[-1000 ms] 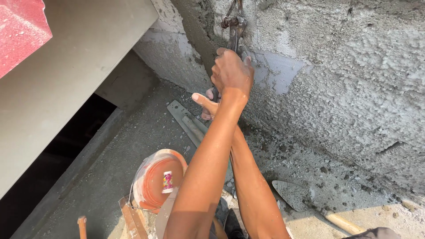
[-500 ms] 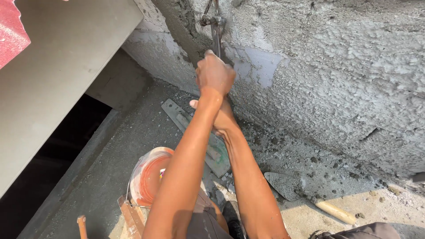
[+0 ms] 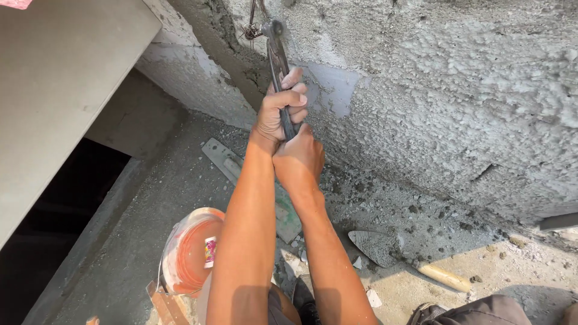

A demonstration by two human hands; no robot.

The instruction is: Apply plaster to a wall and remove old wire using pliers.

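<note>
Two hands, both mine, are closed around one dark metal tool (image 3: 278,72), a long-handled pincer whose head bites a twist of tie wire (image 3: 251,30) at the top of the rough plastered wall (image 3: 457,102). My left hand (image 3: 278,111) is wrapped tight about the handles, knuckles outward, fingers fully curled. My right hand (image 3: 299,159) sits just below and touching it, also clenched on the lower ends of the handles (its fingertips are hidden, so how far they wrap round I cannot tell).

Compared with the view a second ago, the tool's head now shows clear of my hands, and the hands have slid lower on the handles: then one fist covered the tool near its head, and now the two are stacked, one under the other. I judge that this gives a longer lever on the wire.

Below, on the dusty concrete ledge (image 3: 180,174), lie a flat grey float (image 3: 226,159), partly under my forearms, an orange bucket (image 3: 192,250) covered in clear plastic, and a pointed trowel (image 3: 379,245) with a pale wooden handle, well apart from both hands. A smooth grey panel (image 3: 60,90) fills the upper left.
</note>
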